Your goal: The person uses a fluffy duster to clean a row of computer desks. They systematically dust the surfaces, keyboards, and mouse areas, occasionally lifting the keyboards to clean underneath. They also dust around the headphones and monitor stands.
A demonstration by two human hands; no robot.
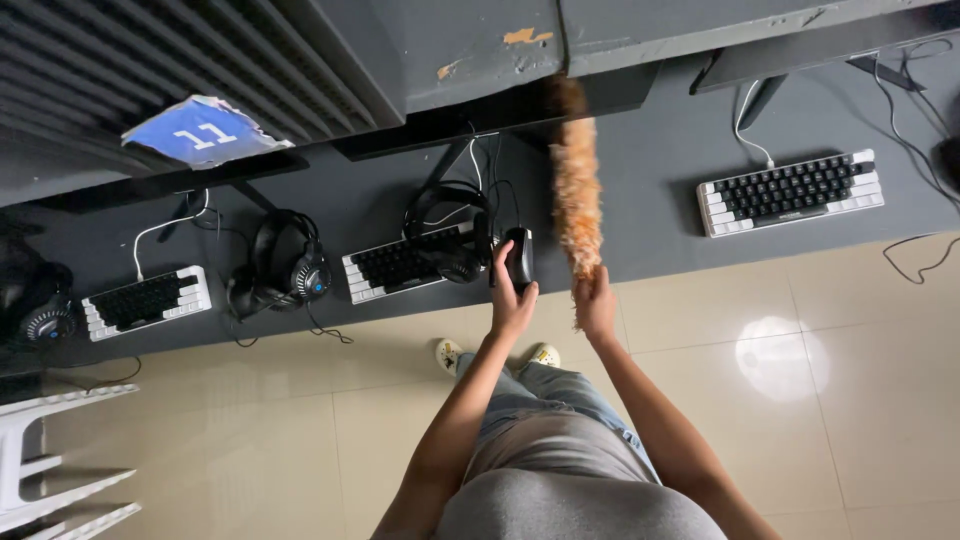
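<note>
left hand (510, 305): fingers curled around a black computer mouse (519, 256), thumb on its near side, the mouse held at the front edge of the dark desk (650, 190). right hand (596, 303): fingers closed about the handle end of an orange fluffy duster (576, 195), whose brush reaches away from the person across the desk toward the lower edge of a monitor (480, 60). just left of the mouse: a black-and-white keyboard (400, 265) with a black headset (450, 225) resting on its right end. further left: a second black headset (285, 265) with a blue-lit earcup, then another black-and-white keyboard (147, 302), then a third headset (40, 305) at the picture's edge. right of the duster, well apart: a third black-and-white keyboard (790, 192) with a white cable running off behind it. above the left keyboards: a torn blue paper tag (205, 130) on a monitor back. below the desk: beige floor tiles (800, 400), the person's light shoes (450, 352), and a white plastic stool (40, 460) at lower left.
</note>
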